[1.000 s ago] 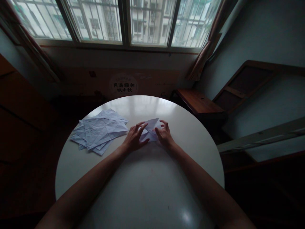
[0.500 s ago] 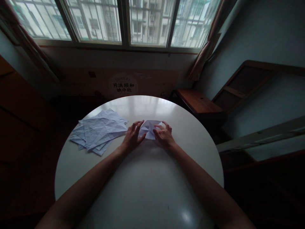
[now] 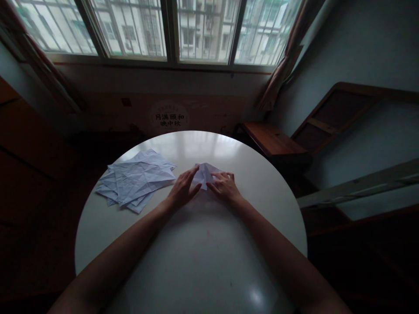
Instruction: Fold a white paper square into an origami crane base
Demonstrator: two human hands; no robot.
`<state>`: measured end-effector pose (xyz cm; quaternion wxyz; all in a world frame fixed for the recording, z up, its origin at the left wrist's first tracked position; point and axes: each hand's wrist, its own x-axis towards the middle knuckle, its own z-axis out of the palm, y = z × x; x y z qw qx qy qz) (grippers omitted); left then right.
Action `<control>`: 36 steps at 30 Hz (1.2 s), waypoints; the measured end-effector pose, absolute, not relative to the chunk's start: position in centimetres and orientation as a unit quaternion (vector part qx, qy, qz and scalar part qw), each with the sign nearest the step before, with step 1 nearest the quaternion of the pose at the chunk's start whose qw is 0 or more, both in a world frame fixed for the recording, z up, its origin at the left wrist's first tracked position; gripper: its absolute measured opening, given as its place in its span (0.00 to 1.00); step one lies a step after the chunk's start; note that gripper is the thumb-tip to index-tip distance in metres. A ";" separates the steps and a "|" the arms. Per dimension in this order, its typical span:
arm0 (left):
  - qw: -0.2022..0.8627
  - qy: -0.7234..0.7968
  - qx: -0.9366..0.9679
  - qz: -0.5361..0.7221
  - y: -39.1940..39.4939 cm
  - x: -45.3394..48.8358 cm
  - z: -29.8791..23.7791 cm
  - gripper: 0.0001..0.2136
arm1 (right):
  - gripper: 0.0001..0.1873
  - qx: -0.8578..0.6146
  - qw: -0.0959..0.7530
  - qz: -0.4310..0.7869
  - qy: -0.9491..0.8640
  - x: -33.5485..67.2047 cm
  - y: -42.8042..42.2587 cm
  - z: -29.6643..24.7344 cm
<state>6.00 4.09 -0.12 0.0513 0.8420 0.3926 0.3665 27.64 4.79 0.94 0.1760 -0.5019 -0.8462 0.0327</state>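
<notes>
A small folded sheet of white paper (image 3: 203,174) rests near the middle of the round table, its creases meeting at a raised centre ridge. My left hand (image 3: 184,185) grips its left side, thumb at the near edge and fingers along the far edge. On the other side, my right hand (image 3: 224,185) has its thumb by the near middle of the paper and its fingers bent over the right part. Both hands partly cover the sheet. Left of my left hand lies a loose pile of creased paper sheets (image 3: 139,176).
The white round table (image 3: 203,244) has a glossy top. Beyond its right far edge stands a brown wooden stool or bench (image 3: 271,139). A printed cardboard box (image 3: 209,109) leans below the barred window (image 3: 206,35). Curtains hang at both sides.
The folded paper has been bent up more sharply along its middle. My right thumb has come down to its near edge, and my right fingers lie lower. The pile is unchanged.
</notes>
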 end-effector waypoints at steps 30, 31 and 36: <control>-0.065 0.383 0.870 0.305 3.7 6.3 -0.2 0.19 | 0.25 -0.445 0.162 0.021 -0.880 27.6 4.6 0.9; -0.059 0.398 0.862 0.309 3.7 6.3 -0.1 0.19 | 0.25 -0.444 0.169 0.024 -0.879 27.7 4.7 0.9; -0.034 0.450 0.830 0.328 3.8 6.2 0.1 0.17 | 0.24 -0.447 0.224 0.023 -0.865 27.9 5.0 0.5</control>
